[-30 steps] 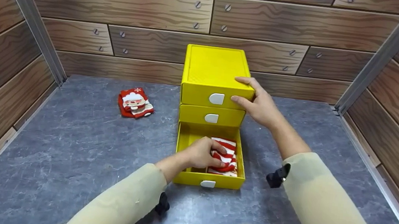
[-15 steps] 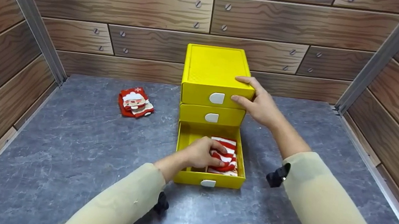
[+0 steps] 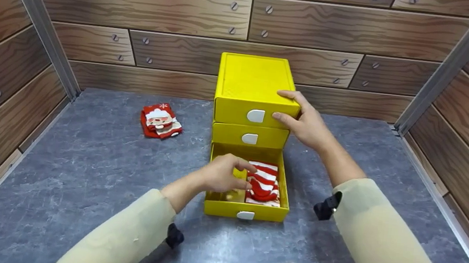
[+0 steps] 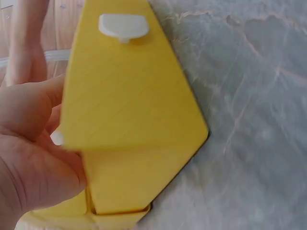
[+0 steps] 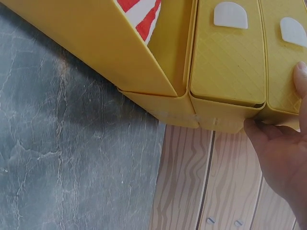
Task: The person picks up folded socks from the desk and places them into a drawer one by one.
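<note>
A yellow drawer cabinet [image 3: 255,79] has its bottom drawer [image 3: 226,209] pulled out and the upper two pushed in. Inside that drawer, on the right, lies a folded red-and-white striped sock [image 3: 265,180]. My left hand [image 3: 223,174] hovers over the drawer's left part, thumb and fingers spread apart, holding nothing, fingertips just left of the sock. With my right hand [image 3: 309,122] I grip the cabinet's upper right front corner, thumb on the top drawer's front; some fingers show against its side in the right wrist view. The left wrist view shows the drawer's front and side from outside.
A folded red sock with a Santa design [image 3: 160,120] lies on the grey marbled tabletop [image 3: 126,168], left of the cabinet. Walls with a wood-plank print [image 3: 186,11] stand behind and at both sides, with metal corner posts [image 3: 43,26].
My left hand has let go of the striped sock and moved left, its fingers opening. The sock stays in the drawer. My right hand keeps its grip on the cabinet.
</note>
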`<state>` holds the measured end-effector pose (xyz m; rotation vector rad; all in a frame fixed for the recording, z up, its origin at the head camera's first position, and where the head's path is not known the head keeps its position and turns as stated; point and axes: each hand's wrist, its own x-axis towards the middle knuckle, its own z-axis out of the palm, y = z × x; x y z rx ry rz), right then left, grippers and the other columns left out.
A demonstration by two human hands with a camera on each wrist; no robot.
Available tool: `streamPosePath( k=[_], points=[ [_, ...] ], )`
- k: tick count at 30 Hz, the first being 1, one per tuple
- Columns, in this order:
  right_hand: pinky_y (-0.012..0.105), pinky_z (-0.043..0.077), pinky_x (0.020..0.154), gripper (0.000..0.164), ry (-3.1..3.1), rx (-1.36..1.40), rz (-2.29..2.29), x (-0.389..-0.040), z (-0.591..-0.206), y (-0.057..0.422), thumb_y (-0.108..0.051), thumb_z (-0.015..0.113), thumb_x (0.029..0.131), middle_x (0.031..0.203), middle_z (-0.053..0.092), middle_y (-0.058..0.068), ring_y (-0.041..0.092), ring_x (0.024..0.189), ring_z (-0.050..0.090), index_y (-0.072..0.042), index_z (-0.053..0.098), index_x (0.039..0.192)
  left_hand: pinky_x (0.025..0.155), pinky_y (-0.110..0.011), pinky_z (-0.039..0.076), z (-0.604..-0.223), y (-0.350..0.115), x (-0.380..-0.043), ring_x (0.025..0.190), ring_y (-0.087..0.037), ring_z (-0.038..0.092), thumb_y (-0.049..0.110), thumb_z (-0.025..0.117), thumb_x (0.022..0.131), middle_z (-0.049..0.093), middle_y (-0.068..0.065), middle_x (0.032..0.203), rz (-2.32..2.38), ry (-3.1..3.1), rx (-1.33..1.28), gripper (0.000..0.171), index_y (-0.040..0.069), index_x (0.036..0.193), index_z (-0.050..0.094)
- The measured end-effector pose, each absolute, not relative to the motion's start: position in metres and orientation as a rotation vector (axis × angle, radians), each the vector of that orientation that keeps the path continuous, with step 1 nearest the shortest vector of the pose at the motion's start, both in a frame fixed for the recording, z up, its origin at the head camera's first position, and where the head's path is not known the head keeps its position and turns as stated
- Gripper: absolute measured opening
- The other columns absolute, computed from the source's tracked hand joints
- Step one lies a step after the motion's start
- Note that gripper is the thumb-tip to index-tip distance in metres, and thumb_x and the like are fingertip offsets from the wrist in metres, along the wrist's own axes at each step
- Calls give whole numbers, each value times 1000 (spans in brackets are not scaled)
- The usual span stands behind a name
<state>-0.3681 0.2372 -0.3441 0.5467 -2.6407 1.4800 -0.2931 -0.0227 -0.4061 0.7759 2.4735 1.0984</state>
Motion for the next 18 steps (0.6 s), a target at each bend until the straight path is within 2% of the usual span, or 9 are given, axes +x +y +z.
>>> streamPosePath(
  k=[2, 5, 12, 18],
  points=[
    [46, 52, 99, 62, -2643, 542, 1479, -368, -345, 238, -32, 73, 103, 144, 53, 16, 30, 119, 58, -25, 46, 158, 108, -49, 49, -402, -32, -294, 130, -32, 59, 19, 80, 98, 69, -8, 138, 1126, 2485, 803, 40, 11, 136, 73],
    [47, 51, 101, 62, -2648, 536, 1472, -369, -345, 238, -33, 73, 103, 144, 53, 16, 30, 120, 58, -25, 46, 158, 105, -48, 51, -395, -48, -293, 130, -33, 59, 17, 79, 98, 69, -8, 138, 1196, 2483, 830, 39, 11, 136, 73],
    [48, 50, 103, 63, -2658, 531, 1473, -370, -345, 240, -33, 73, 103, 147, 51, 16, 31, 121, 57, -25, 45, 159, 83, -39, 60, -374, -104, -294, 108, -29, 72, 16, 77, 99, 71, -12, 132, 1348, 2503, 816, 40, 9, 138, 72],
    [48, 50, 103, 62, -2652, 550, 1471, -370, -345, 239, -33, 72, 103, 147, 51, 16, 31, 121, 57, -25, 45, 159, 77, -34, 60, -360, -160, -307, 98, -23, 72, 15, 77, 99, 73, -15, 128, 1456, 2619, 618, 38, 7, 135, 73]
  ],
)
